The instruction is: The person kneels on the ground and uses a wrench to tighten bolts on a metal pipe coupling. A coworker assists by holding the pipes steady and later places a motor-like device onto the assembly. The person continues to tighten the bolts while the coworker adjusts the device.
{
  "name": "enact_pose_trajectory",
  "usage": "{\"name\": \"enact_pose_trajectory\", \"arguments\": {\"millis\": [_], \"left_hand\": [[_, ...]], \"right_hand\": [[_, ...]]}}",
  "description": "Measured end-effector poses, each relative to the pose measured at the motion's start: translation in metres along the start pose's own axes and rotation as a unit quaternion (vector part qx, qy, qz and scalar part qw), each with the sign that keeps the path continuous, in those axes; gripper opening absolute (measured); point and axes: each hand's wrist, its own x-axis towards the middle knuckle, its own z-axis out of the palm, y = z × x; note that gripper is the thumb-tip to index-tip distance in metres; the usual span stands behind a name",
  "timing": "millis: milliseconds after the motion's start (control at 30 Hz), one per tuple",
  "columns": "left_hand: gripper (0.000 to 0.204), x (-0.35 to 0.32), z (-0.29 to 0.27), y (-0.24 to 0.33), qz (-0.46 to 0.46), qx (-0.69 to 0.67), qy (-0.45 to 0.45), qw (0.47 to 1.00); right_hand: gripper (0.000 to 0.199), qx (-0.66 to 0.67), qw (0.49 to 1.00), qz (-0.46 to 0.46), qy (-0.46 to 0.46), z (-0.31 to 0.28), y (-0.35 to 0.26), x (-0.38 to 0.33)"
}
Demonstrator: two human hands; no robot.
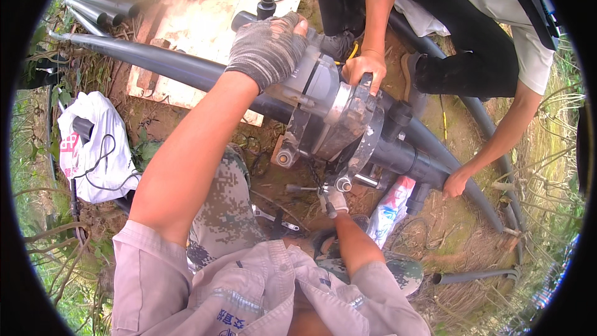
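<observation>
My left hand point(267, 50), in a grey striped fingerless glove, is closed over the far end of a grey cylindrical housing point(311, 74); its fingertips are partly hidden. A short black pipe fitting point(266, 8) sticks up just beyond it. The housing joins a worn metal pipe clamp point(357, 115) with bolts. Below the clamp, my right hand point(334, 202), also gloved, closes around a slim lever with a dark end point(330, 210); its fingers show only partly. A black tee fitting point(398, 152) extends right from the clamp. A co-worker's hand point(367, 68) grips the clamp top.
The co-worker's other hand point(457, 182) holds the tee's right end. A long black pipe point(155, 62) runs behind the clamp. A wooden board point(193, 25), metal tubes point(93, 9), a white bag point(96, 149), a wrench point(273, 218) and a printed plastic bag point(392, 208) lie around.
</observation>
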Motion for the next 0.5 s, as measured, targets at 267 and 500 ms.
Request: {"name": "enact_pose_trajectory", "arguments": {"millis": [267, 500], "left_hand": [[0.040, -0.008, 0.004, -0.022, 0.011, 0.050, 0.017, 0.999], [0.039, -0.003, 0.006, -0.019, -0.004, 0.047, -0.005, 0.999]], "right_hand": [[0.046, 0.073, 0.979, 0.133, -0.133, -0.206, -0.113, -0.061], [0.054, 0.024, 0.976, 0.166, -0.137, -0.251, -0.135, -0.093]]}}
